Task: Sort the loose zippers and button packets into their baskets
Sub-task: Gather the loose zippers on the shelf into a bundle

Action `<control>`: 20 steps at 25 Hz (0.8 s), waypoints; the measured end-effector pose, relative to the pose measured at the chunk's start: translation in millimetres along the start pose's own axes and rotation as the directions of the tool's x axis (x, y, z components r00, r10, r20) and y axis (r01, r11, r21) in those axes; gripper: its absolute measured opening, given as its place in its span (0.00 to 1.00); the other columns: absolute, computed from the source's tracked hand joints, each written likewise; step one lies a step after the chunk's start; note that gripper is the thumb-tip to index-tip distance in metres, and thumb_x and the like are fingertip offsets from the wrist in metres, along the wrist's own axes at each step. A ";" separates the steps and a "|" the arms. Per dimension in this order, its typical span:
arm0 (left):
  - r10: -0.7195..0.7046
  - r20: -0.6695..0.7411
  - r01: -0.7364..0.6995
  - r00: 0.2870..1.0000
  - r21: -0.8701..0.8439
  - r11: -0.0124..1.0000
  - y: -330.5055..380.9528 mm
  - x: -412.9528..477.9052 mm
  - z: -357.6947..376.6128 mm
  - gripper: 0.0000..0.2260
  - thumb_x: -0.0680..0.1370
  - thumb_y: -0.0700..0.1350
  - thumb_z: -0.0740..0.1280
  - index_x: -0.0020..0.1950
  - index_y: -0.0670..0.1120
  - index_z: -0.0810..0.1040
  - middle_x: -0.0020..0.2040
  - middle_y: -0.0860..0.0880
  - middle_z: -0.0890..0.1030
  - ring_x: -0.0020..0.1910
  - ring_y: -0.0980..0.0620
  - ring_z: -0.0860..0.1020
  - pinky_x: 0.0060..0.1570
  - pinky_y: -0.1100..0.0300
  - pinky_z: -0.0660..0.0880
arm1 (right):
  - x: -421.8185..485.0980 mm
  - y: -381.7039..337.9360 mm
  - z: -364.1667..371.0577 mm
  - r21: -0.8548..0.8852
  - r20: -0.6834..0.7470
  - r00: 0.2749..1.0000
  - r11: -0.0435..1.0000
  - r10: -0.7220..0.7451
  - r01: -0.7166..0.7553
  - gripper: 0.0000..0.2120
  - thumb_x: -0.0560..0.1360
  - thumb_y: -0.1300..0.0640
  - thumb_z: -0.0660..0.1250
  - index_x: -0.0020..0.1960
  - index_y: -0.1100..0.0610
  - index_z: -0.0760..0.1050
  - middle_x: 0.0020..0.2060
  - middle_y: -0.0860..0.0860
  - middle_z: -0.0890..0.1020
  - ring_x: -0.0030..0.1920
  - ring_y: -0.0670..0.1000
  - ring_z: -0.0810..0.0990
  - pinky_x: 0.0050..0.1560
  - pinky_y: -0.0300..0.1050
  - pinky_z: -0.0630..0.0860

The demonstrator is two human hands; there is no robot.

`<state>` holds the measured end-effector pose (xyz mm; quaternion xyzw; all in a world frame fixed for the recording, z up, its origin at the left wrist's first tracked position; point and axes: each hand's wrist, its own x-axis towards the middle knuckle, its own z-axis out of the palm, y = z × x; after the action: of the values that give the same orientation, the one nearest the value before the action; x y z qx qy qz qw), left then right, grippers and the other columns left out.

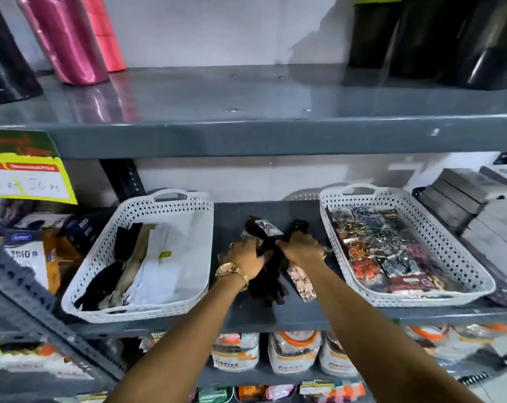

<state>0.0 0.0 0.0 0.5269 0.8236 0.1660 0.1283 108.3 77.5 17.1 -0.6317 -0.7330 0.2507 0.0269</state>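
Two white perforated baskets sit on our grey metal shelf: the left basket at 9 o'clock holds black, tan and white zippers, and the right basket at 3 o'clock holds button packets. Between them, our left hand lies spread and our right hand curled on the loose pile of black zippers and packets. A yellow price tag at 10 o'clock is blurred; a box below reads "TRIO".

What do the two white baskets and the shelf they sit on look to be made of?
Left basket and right basket: likely moulded white plastic, matte, with perforated lattice walls and moulded handle slots. Shelf: probably painted sheet metal, glossy grey; the level above shows reflections and rivets.
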 end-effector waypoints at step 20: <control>0.015 0.439 0.361 0.898 -0.758 0.543 -6.7 11.3 -36.6 0.15 0.68 0.38 0.76 0.53 0.42 0.80 0.48 0.46 0.83 0.44 0.50 0.81 0.44 0.58 0.76 | -19.2 35.4 -7.2 0.758 -0.145 0.979 0.619 -0.144 0.203 0.13 0.75 0.52 0.68 0.45 0.63 0.75 0.46 0.63 0.83 0.46 0.61 0.83 0.46 0.52 0.79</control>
<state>-24.4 2.6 30.2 0.3404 0.6541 0.4078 0.5386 147.0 64.6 14.5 -0.4946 -0.6124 0.5125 0.3430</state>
